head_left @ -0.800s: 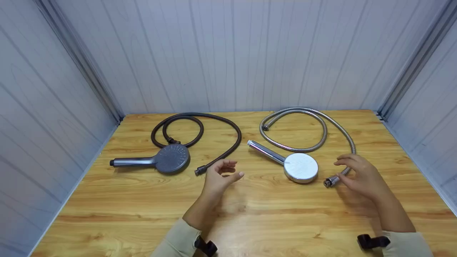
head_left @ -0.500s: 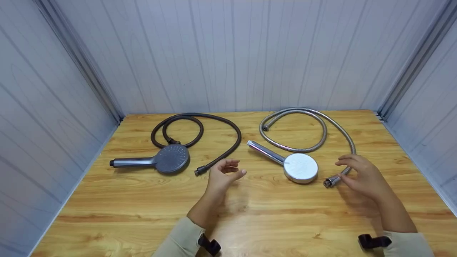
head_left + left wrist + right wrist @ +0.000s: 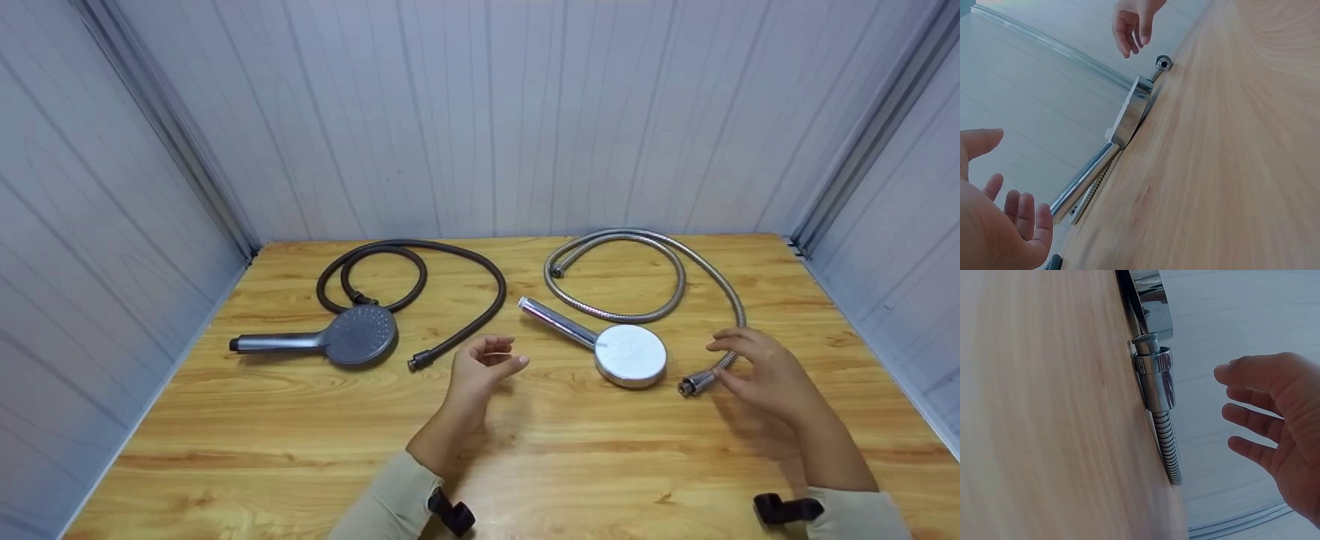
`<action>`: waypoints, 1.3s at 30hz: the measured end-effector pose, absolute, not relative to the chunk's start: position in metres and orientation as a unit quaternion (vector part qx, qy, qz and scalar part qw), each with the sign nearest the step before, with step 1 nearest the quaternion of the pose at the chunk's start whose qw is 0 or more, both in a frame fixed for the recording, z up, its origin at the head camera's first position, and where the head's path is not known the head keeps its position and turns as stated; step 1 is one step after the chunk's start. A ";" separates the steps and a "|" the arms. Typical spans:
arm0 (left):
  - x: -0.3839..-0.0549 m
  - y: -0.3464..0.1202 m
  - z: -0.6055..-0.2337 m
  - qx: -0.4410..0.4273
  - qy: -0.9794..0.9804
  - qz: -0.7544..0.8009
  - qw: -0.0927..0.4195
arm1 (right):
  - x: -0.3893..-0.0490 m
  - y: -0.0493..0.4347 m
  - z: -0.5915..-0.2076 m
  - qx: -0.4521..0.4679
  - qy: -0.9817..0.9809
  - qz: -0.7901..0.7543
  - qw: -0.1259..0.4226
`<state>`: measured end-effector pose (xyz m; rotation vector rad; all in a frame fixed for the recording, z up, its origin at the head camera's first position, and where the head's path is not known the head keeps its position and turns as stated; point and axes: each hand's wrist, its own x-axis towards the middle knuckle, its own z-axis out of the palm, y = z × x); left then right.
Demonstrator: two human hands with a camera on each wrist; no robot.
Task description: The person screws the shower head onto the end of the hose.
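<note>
Just beneath the loosely spread, empty right hand lies silver hose — left hand relaxed, empty

Bright showerhead: glossy chrome-look body, matt pale face | bright hose: ribbed, shiny metal | hose fitting: polished, smooth metal | dark showerhead: matt grey face, satin-gloss handle | dark hose: dull, low gloss | tabletop: wood-grained, smooth, slight sheen | wall panels: smooth, semi-matt | sleeves: matt cloth | wrist clips: black, plastic-look
</note>
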<state>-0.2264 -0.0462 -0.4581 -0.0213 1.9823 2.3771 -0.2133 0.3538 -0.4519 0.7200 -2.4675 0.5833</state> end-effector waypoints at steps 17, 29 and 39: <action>-0.228 -0.030 -0.454 -0.015 0.636 0.771 0.035 | -0.214 0.357 -0.455 0.253 -0.920 0.219 0.203; -0.230 -0.022 -0.454 -0.011 0.624 0.780 0.050 | -0.214 0.363 -0.461 0.215 -0.926 0.269 0.151; -0.229 -0.011 -0.455 -0.012 0.610 0.790 0.060 | -0.213 0.367 -0.467 0.177 -0.923 0.324 0.107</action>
